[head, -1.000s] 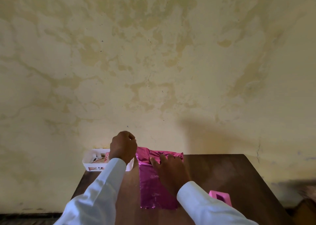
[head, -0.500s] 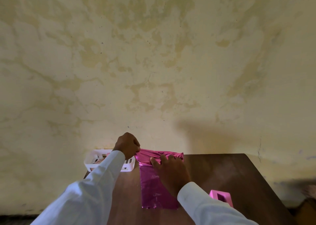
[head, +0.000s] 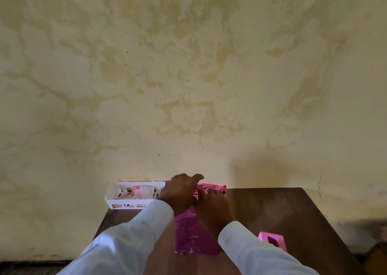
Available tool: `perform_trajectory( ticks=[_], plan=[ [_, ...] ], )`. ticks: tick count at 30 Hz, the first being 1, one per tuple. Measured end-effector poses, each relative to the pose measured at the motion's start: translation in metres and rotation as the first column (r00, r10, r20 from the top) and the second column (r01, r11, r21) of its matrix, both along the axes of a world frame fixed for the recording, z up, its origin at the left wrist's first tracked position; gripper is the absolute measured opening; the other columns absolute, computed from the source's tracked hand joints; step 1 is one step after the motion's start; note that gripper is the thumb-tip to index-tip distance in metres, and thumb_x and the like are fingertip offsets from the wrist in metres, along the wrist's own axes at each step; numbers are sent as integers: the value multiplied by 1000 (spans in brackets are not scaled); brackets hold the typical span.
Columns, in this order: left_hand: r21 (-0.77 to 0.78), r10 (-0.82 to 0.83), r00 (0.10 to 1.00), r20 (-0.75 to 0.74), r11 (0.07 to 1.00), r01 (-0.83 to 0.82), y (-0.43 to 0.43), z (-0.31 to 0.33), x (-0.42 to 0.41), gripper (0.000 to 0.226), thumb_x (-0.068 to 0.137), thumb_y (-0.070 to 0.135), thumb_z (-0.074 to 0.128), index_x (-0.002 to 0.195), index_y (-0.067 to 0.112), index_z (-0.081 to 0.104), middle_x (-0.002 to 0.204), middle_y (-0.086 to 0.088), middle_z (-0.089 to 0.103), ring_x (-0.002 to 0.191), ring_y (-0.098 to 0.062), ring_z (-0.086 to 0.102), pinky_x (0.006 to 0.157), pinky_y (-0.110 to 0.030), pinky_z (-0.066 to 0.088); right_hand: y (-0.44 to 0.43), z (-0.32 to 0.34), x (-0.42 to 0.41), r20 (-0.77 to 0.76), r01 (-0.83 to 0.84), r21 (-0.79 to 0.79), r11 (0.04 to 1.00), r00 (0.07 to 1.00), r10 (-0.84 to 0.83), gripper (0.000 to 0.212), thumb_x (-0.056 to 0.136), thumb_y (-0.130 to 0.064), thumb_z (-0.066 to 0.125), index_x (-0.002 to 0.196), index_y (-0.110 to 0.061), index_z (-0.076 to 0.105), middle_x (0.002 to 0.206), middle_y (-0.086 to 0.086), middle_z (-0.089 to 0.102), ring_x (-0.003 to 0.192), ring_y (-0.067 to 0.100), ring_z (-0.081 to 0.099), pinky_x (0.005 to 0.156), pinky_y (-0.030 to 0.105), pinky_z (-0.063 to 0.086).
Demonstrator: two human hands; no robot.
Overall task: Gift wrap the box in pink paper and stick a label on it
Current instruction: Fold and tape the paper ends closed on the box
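- Head view: pink-wrapped box was pressed by right hand, fingers flat, near table's far edge.
- Left hand was blurred over its far end; grip cannot be told.

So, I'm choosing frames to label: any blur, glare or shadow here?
Head view: the left hand is motion-blurred; the shiny pink wrapping paper carries small glints; a soft shadow lies on the stained yellow wall right of the paper.

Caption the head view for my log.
Left hand folds the far end of the pink paper, right hand pressing it down, beside a white basket.
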State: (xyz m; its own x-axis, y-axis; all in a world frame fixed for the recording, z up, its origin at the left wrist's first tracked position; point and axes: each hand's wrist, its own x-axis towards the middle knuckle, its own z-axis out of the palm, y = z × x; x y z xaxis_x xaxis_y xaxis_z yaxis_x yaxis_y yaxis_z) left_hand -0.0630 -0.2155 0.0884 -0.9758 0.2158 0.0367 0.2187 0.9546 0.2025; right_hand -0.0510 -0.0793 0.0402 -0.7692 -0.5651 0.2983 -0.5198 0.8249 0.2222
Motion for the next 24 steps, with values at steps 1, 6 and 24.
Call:
perform_trajectory(
  ticks=[1, 6, 24],
  plan=[
    [30, 12, 1000, 27, 999, -12, 2, -2, -2, 67, 88, 4, 58, 146, 30, 37, 119, -7, 66, 112, -28, 61, 94, -42, 51, 0, -2, -1, 5, -9, -22, 1000, 1000, 10, 17, 75, -13, 74, 91, -19, 75, 80, 4, 71, 63, 24, 66, 53, 35, 53],
    [126, 23, 997, 74, 991, -33, 5, 2, -7, 69, 89, -1, 57, 145, 32, 36, 120, -2, 69, 109, -24, 64, 94, -40, 53, 2, -8, -4, -26, -25, -56, 998, 999, 23, 20, 77, -15, 75, 96, -19, 75, 86, 4, 72, 66, 24, 67, 55, 36, 55],
    [379, 101, 985, 139, 914, -147, 0, -1, -9, 35, 92, 3, 50, 118, 22, 64, 109, -1, 66, 93, -19, 65, 84, -35, 58, 9, -10, 6, -34, -47, -113, 992, 998, 43, 29, 80, -29, 78, 107, -23, 70, 90, 0, 73, 76, 21, 69, 66, 34, 59]
  ],
)
